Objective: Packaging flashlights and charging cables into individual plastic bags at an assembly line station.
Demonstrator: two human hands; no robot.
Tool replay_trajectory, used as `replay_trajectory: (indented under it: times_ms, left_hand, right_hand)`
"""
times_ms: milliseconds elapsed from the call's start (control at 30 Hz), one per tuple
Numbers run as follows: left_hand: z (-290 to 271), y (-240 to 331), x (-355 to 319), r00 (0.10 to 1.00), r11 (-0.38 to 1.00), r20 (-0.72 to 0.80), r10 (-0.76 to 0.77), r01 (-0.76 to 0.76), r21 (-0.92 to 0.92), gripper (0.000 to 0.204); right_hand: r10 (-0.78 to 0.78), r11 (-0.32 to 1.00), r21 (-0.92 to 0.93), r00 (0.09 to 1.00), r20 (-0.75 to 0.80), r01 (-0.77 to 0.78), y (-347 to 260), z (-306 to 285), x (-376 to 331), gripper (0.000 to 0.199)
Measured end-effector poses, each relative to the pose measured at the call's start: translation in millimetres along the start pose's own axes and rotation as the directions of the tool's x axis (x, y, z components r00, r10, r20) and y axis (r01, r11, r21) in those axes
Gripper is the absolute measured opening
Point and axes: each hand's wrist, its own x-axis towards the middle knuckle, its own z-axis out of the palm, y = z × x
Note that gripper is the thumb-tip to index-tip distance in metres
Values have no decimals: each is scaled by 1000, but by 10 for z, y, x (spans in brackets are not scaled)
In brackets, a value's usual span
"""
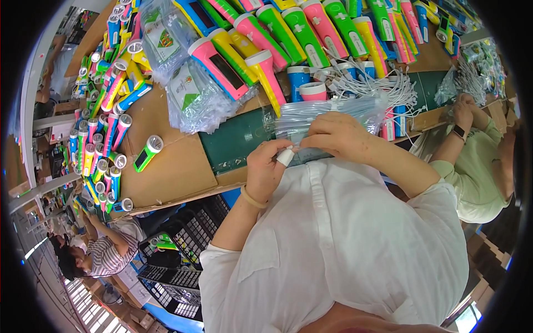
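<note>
My left hand [265,167] and my right hand [340,137] meet in front of my chest at the table's near edge. Their fingertips are pinched close together; what lies between them is too small to make out. A small white piece [285,157] shows at my left fingers, either a wrap or something held. Just beyond my hands lies a stack of clear plastic bags [333,110], partly covered by my right hand. White cables [394,89] are heaped at its far right side. Behind it stand a blue cup-shaped part [298,79] and a pink one [313,91].
Colourful flashlights with dark panels [225,72] are piled along the back. More flashlights [105,139] crowd the left, and a single green one [149,152] lies on cardboard [177,166]. Black crates [177,266] stand below left. Co-workers sit left [114,252] and right [469,177].
</note>
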Motion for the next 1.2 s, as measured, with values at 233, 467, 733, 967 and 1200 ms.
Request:
replay_trajectory:
  times_ms: [233, 467, 733, 967, 1200]
  left_hand:
    - [26, 39, 106, 869, 825, 156, 470, -496, 272, 22]
    - [26, -32, 81, 925, 906, 65, 374, -379, 189, 22]
    - [359, 455, 291, 696, 730, 361, 621, -681, 59, 27]
    - [211, 303, 223, 714, 789, 398, 576, -613, -40, 26]
    - [178, 178, 176, 793, 829, 301, 529, -559, 16, 19]
  right_hand:
    - [-27, 997, -66, 999, 41, 29, -28, -1, -6, 14]
    - [168, 986, -15, 977, 134, -167, 238, -766, -103, 28]
    - [-165, 807, -498, 931, 326, 317, 696, -477, 465, 35]
    - [-210, 851, -395, 914, 347, 346, 626, -866, 569, 39]
    - [131, 989, 80, 988, -77, -125, 205, -1662, 224, 51]
